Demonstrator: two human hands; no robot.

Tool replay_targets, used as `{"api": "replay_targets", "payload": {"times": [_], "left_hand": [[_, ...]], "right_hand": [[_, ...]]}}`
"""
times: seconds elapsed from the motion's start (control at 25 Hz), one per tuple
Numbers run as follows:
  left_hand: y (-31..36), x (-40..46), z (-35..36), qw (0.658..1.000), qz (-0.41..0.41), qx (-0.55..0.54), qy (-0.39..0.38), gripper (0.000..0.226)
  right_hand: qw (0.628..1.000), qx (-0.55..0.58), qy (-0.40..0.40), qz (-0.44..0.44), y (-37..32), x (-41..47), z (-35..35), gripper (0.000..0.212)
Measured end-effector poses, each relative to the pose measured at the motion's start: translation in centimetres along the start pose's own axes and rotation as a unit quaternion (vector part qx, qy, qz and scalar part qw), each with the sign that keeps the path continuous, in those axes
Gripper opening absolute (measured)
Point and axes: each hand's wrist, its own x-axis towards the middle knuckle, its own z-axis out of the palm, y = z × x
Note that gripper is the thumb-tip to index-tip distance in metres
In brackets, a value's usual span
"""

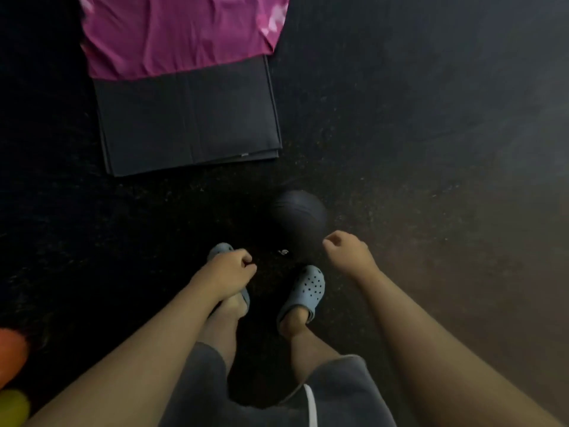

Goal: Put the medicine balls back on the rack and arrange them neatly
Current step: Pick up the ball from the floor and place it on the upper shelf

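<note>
Item: dark ball (298,217) lying on floor (431,149). Left hand (229,269) and right hand (348,252) hanging loosely curled, holding nothing. Advice: cup both sides low, lift evenly.

Both arms are bare from the near edge of the view out to the wrists, with no sleeves, watch or bands showing. The left hand (229,272) and the right hand (348,251) are bare too, without gloves or rings that can be made out. The person wears dark grey shorts (338,392) with loose hems ending above the knees; a thin white stripe (311,405) runs down the right leg's side. The legs below are bare. On the feet are pale blue clogs (304,291) with round holes across the toe, worn without socks.
</note>
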Motion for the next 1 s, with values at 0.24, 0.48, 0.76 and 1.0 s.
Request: {"api": "replay_targets", "payload": {"times": [0.24, 0.48, 0.76, 1.0], "left_hand": [[-2.0, 19.9, 3.7, 0.985, -0.055, -0.153, 0.053, 0.058], [-0.2, 33.1, 5.6, 0.883, -0.062, -0.464, 0.033, 0.078], [0.7, 31.6, 4.4, 0.792, -0.041, -0.607, -0.044, 0.052], [1.1, 15.0, -1.2, 0.766, -0.008, -0.641, -0.037, 0.047]], "right_hand": [[0.966, 0.203, 0.046, 0.156, 6.0, 16.2, 7.2, 0.049], [0.83, 0.511, -0.032, 0.218, 9.7, 28.2, 9.9, 0.065], [0.796, 0.581, -0.023, 0.168, 9.1, 25.9, 9.6, 0.054], [0.81, 0.57, -0.032, 0.136, 2.1, 10.6, 4.0, 0.063]]}}
